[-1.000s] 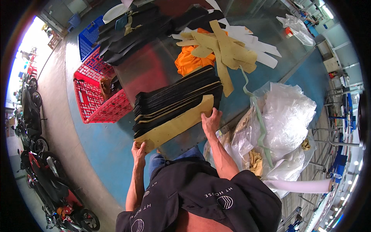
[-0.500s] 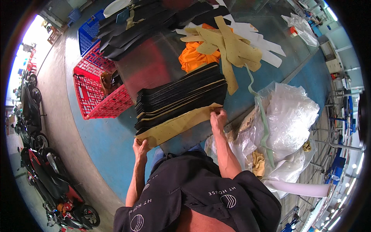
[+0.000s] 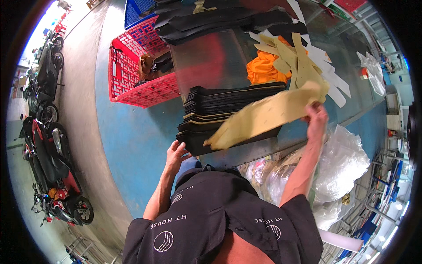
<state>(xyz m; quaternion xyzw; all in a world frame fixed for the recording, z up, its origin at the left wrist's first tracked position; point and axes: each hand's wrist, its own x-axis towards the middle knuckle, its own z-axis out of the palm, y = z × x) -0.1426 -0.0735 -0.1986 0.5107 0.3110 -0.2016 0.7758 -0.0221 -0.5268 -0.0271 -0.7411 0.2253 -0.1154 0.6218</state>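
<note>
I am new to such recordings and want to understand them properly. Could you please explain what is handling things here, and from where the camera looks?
No machine is at work: these are a person's own bare hands. A wide fisheye camera on the head looks down, so straight edges bend near the rim. The right hand holds a long tan piece, blurred, above a stack of mostly black pieces. The left hand is at the stack's near left corner. Farther back on the table lie orange cloth, white strips and other tan pieces. A red basket stands to the left.
</note>
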